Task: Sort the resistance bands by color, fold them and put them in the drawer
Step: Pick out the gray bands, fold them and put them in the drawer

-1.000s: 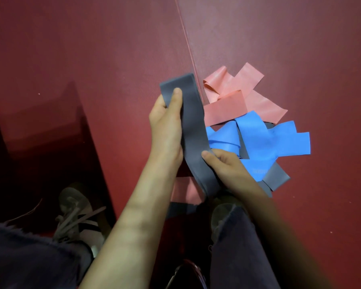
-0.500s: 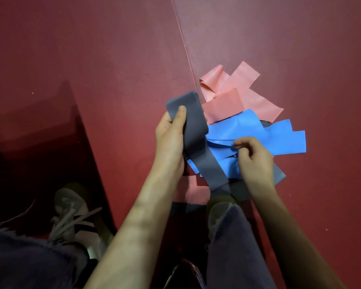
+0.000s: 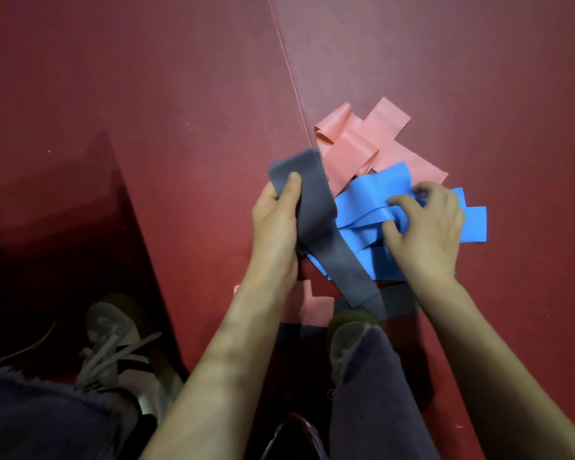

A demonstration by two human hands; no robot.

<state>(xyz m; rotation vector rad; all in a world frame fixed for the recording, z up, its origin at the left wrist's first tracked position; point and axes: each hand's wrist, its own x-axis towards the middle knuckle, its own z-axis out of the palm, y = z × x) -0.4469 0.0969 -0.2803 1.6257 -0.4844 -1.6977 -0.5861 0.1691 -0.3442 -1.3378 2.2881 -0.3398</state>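
Observation:
A heap of resistance bands lies on the red mat. My left hand (image 3: 276, 224) grips the upper end of a grey band (image 3: 326, 234), thumb pressed on its face; the band runs down and right over the heap. My right hand (image 3: 425, 234) sits on the blue bands (image 3: 365, 197), its fingers curled into their folds and pinching blue material. Pink bands (image 3: 356, 144) lie at the far side of the heap. Another pink piece (image 3: 312, 307) and a grey piece (image 3: 395, 302) show under my forearms. No drawer is in view.
Red floor mat (image 3: 146, 127) with a seam line (image 3: 289, 71) running up from the heap. My left shoe (image 3: 120, 346) and right shoe (image 3: 349, 333) stand at the mat's near part, with dark trouser legs. A deep shadow covers the left.
My right hand let go of the grey band's lower end and moved up and right onto the blue bands. My left hand lowered the grey band toward the heap.

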